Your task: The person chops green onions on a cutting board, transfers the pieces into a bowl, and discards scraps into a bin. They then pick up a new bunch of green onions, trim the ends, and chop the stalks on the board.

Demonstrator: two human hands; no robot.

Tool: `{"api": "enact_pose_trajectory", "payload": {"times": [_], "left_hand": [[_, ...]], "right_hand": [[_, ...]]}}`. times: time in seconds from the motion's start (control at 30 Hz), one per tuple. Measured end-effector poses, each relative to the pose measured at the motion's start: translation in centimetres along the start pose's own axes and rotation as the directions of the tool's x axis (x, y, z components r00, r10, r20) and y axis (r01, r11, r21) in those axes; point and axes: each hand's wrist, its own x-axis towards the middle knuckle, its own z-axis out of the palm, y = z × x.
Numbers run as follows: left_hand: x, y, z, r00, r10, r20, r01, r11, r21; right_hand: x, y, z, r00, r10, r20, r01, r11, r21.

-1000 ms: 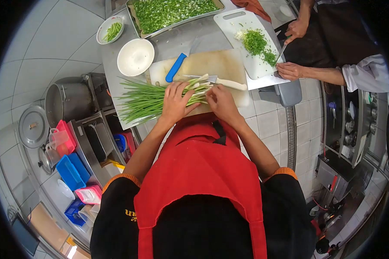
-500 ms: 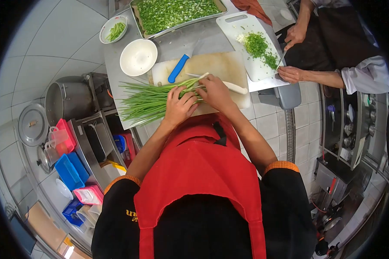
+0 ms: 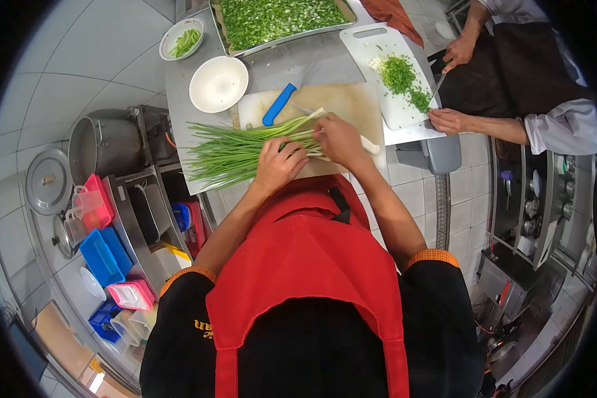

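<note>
A bunch of spring onions (image 3: 229, 149) lies across the near side of a worn cutting board (image 3: 355, 99), green tops spread to the left. My left hand (image 3: 280, 164) is closed over the bunch near its middle. At the pale root ends, my right hand (image 3: 340, 139) has its fingers curled and pinched on the stalks; its fingertips are partly hidden. A white-handled knife (image 3: 371, 146) lies on the board, partly hidden under my right hand, its blade tip showing beyond the onions. A blue-handled knife (image 3: 278, 105) rests at the board's far left edge.
Beyond the board are a white bowl (image 3: 219, 83), a small bowl of cut greens (image 3: 162, 48) and a tray of chopped greens (image 3: 348, 20). At the right, a co-worker's hands (image 3: 451, 121) hold a knife over a white board (image 3: 401, 119) with chopped greens.
My right hand has shifted slightly right and toward me along the root ends, its fingers more curled. My left hand stays on the bunch. The whole view has shifted a little.
</note>
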Motion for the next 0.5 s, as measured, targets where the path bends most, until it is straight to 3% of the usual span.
{"api": "enact_pose_trajectory", "payload": {"times": [0.13, 0.2, 0.33, 0.4, 0.43, 0.5], "left_hand": [[0.1, 0.1, 0.0, 1.0, -0.009, 0.006, 0.009, 1.0, 0.013], [0.4, 0.2, -0.2, 1.0, -0.002, 0.016, 0.001, 1.0, 0.024], [3.1, 1.0, -2.3, 0.992, -0.085, 0.094, 0.079, 0.994, 0.072], [3.9, 0.8, -2.4, 0.98, -0.138, 0.145, 0.13, 0.99, 0.063], [4.2, 0.6, -2.2, 0.967, -0.154, 0.204, 0.149, 0.988, 0.043], [4.5, 0.2, -1.9, 0.951, -0.163, 0.264, 0.163, 0.986, 0.023]], "right_hand": [[-0.2, 2.0, -1.2, 0.999, -0.009, 0.044, 0.003, 0.99, 0.139], [0.0, 2.7, -1.2, 0.999, 0.035, 0.001, -0.033, 0.925, 0.378], [0.1, 2.6, -3.4, 0.976, 0.174, -0.13, -0.099, 0.891, 0.443], [-0.7, 2.8, -4.4, 0.995, 0.099, 0.0, -0.096, 0.972, 0.215], [-1.3, 2.4, -4.3, 0.995, 0.095, -0.003, -0.093, 0.972, 0.216], [-3.2, 1.9, -3.7, 0.99, 0.14, -0.02, -0.142, 0.976, -0.166]]}}
